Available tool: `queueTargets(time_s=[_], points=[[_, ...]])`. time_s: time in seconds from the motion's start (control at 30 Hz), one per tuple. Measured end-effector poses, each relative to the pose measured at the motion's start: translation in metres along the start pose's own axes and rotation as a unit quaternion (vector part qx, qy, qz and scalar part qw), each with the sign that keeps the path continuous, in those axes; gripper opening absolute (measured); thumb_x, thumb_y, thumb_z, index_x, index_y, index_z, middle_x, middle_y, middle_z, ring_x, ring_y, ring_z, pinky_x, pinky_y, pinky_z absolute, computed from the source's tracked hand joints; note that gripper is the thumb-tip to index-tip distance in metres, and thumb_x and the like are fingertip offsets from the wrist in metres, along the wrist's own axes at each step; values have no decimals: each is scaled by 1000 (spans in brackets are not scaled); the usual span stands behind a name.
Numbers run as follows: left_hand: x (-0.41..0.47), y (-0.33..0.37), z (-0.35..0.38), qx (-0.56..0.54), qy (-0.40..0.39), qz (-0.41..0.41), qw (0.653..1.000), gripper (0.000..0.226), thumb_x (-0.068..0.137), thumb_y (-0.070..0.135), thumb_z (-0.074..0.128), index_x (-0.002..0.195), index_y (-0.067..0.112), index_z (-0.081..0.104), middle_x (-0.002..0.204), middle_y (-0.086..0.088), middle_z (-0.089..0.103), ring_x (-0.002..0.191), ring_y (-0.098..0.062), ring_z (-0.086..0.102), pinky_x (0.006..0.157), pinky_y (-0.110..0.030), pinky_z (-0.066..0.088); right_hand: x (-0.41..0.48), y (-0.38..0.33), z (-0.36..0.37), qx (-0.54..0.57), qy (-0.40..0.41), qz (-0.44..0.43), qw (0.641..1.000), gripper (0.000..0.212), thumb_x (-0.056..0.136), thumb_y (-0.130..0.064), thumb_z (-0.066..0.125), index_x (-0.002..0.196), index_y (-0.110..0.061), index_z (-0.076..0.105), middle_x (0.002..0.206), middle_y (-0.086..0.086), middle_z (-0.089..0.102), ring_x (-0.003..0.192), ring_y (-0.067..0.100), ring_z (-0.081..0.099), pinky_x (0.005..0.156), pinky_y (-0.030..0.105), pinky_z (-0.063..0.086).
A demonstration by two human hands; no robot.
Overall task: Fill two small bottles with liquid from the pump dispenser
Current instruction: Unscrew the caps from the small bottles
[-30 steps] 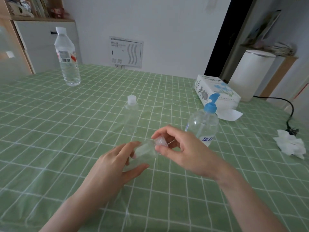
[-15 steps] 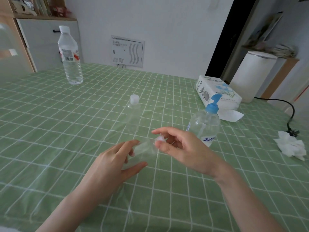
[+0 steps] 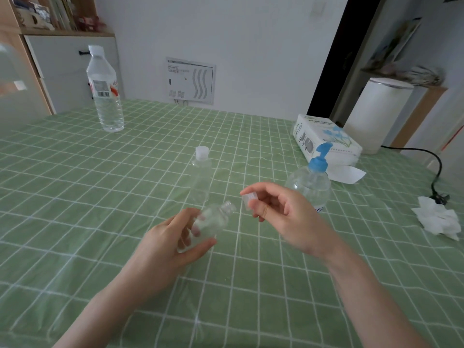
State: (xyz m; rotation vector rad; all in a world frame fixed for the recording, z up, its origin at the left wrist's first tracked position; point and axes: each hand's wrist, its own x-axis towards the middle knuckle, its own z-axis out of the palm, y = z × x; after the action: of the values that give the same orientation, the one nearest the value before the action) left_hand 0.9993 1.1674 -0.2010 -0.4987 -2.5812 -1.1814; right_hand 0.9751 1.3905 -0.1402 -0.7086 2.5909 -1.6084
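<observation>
Uncapping done: left hand [image 3: 170,243] grips small bottle [image 3: 214,219], right hand [image 3: 285,217] pinches cap [image 3: 247,200]; next, neck under pump dispenser [image 3: 310,185], two o'clock.

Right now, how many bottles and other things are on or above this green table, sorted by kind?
Small clear bottles: 2 (one standing, one in the left hand)
Pump dispenser: 1
Water bottle: 1
Loose cap: 1 (in the right hand)
Tissue box: 1
Crumpled tissue: 1
Power cord: 1
Total: 8
</observation>
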Motion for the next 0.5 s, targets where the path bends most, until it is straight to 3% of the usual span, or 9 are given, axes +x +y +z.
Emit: queueTargets(time_s=[0.07,0.13,0.23,0.3,0.4,0.5], points=[[3,-1,1,-67,16,-22,997,35,66,67,49,93,46,48,94,18,61,86,5,58,70,-14,45,0,4,-2,24,26,2,999,17,92,-16,61,102,-29,65,83,-15,64,84,10,63,81,21,54],[9,1,3,-144,22,-49,988,34,69,66,52,99,50,53,106,17,54,98,2,52,81,-17,41,2,8,-2,35,44,17,998,21,92,-13,61,106,-29,65,88,-4,64,90,21,64,86,27,54],[26,10,8,-227,0,-83,970,33,71,61,55,103,54,54,107,1,49,103,-17,50,87,-28,43,6,15,3,31,61,50,996,24,93,-13,60,108,-32,64,83,-2,62,85,19,63,84,24,54],[39,16,12,-246,-2,-92,965,38,68,58,56,104,50,56,104,-5,50,99,-20,51,81,-25,46,8,19,6,28,74,68,995,21,93,-13,61,103,-32,65,80,-3,62,81,13,62,81,23,55],[56,17,22,-264,8,-106,959,41,73,44,64,113,40,57,106,-9,55,93,-16,55,62,-8,46,10,27,10,31,112,91,989,13,89,-15,66,95,-26,63,85,1,66,81,15,65,79,24,55],[72,14,32,-248,30,-124,960,42,81,30,67,120,33,55,108,-2,57,95,-11,55,61,-8,45,14,38,13,-6,163,107,981,12,85,-18,71,87,-20,59,89,-1,68,83,11,65,72,11,51]])
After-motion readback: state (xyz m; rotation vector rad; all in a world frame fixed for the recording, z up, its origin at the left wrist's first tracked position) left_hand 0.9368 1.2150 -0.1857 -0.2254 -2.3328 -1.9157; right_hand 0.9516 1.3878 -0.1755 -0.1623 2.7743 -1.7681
